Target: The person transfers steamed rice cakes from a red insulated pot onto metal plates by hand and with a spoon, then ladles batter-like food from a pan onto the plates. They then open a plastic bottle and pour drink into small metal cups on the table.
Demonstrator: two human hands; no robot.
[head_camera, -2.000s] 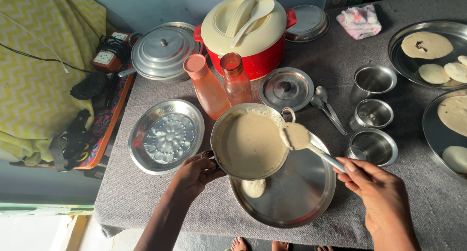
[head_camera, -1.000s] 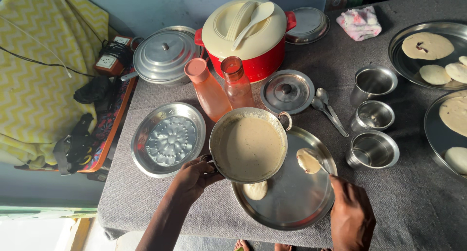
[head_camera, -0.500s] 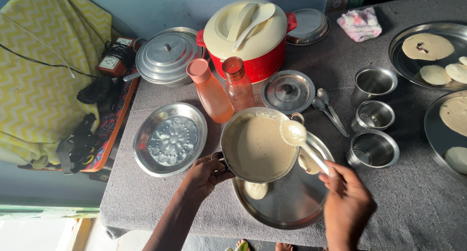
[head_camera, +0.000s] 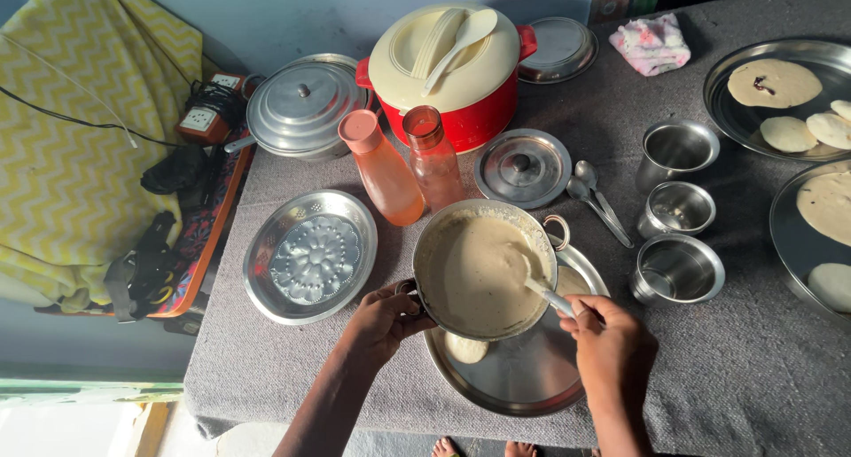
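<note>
Head view: left hand (head_camera: pixel 383 322) grips batter pot (head_camera: pixel 483 271) handle; right hand (head_camera: pixel 610 343) holds ladle (head_camera: pixel 545 295) dipped in. Scooping step; lifting needs a level ladle.

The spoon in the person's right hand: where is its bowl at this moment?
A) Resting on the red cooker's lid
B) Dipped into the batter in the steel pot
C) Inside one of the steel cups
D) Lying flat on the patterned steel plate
B: the right hand holds the spoon with its bowl sunk in the batter of the steel pot, which the left hand grips by its handle.
</note>
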